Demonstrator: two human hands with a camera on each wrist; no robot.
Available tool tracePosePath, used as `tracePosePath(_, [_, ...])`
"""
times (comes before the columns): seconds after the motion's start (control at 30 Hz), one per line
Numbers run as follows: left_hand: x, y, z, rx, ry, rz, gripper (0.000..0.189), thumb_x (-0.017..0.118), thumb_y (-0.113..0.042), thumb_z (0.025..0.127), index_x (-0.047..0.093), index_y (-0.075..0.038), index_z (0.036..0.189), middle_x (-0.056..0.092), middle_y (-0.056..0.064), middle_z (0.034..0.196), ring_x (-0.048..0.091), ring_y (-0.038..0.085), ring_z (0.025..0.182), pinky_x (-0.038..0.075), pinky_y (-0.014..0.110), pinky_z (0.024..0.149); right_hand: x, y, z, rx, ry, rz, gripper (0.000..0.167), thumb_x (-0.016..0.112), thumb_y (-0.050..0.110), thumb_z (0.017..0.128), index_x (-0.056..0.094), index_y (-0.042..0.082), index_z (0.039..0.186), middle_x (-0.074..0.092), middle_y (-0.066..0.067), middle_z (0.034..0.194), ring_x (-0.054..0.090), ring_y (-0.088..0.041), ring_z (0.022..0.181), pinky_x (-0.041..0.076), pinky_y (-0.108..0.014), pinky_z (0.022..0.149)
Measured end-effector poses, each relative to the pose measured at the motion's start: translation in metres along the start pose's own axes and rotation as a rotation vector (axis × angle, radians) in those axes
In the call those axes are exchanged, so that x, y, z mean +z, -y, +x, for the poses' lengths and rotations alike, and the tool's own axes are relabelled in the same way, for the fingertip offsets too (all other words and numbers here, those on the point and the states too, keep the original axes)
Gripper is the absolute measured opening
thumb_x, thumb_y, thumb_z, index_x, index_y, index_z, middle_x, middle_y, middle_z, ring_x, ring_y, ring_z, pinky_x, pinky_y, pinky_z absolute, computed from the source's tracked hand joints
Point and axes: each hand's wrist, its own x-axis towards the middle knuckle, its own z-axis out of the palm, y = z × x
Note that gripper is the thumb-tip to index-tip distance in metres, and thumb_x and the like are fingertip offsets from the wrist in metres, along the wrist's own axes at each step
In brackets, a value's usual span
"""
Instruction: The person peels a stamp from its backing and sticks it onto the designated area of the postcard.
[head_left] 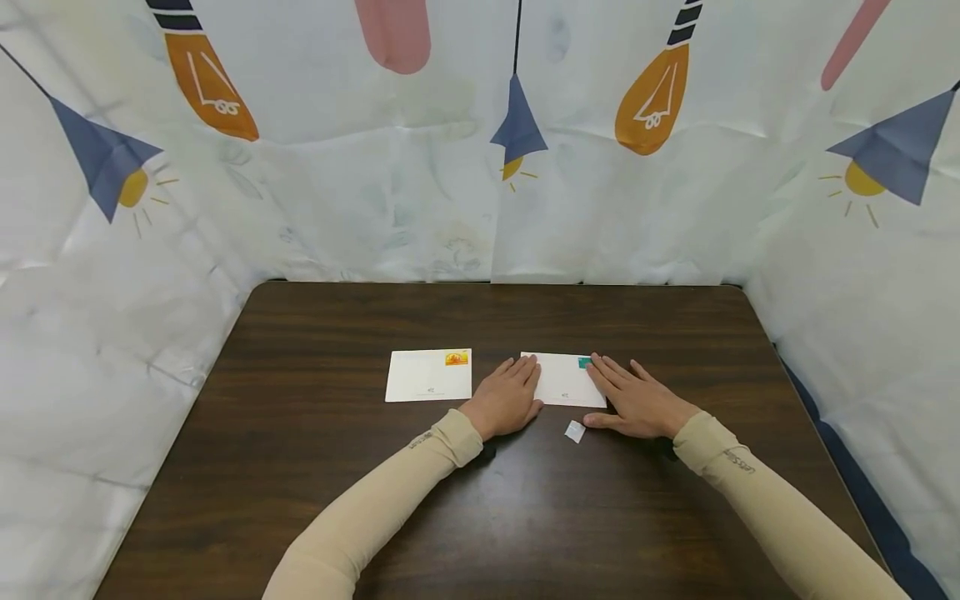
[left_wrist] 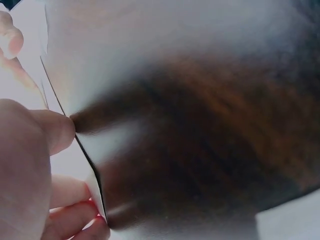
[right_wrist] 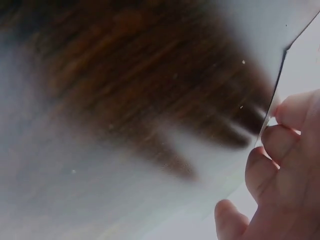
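Observation:
A white envelope [head_left: 564, 385] with a teal stamp [head_left: 584, 362] at its upper right corner lies flat on the dark wooden table, right of its middle. My left hand [head_left: 504, 398] rests over its left edge, fingers extended forward and thumb at the lower side. On the right edge lies my right hand [head_left: 633, 404], its fingertips beside the stamp and its thumb spread out below the envelope. Just off that thumb is a small white paper square [head_left: 575, 431]. The left wrist view shows the thumb and fingers [left_wrist: 74, 217] along a thin dark edge line.
A second white envelope [head_left: 427, 379], with an orange and yellow stamp [head_left: 456, 358], lies to the left of my left hand. The table [head_left: 315, 483] reaches back to a white curtain [head_left: 337, 208] printed with lamps and bulbs, which also hangs along both sides.

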Motion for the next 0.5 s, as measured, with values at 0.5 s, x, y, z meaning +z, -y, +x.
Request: tracePosePath(0.5, [0.0,0.001,-0.004,0.017,-0.007,-0.008,0.065,0.045,-0.044,0.109,0.037,-0.004,0.16,0.034,0.011,0.17,0.033,0.024,0.159,0.026,0.042,0.132,0.01,-0.004,0.0,0.043,-0.053,0.037,0.098,0.054,0.067,0.098,0.02,0.006,0.166,0.015,-0.017,0.175,0.021,-0.042,0.161,0.014,-0.074,0.125])
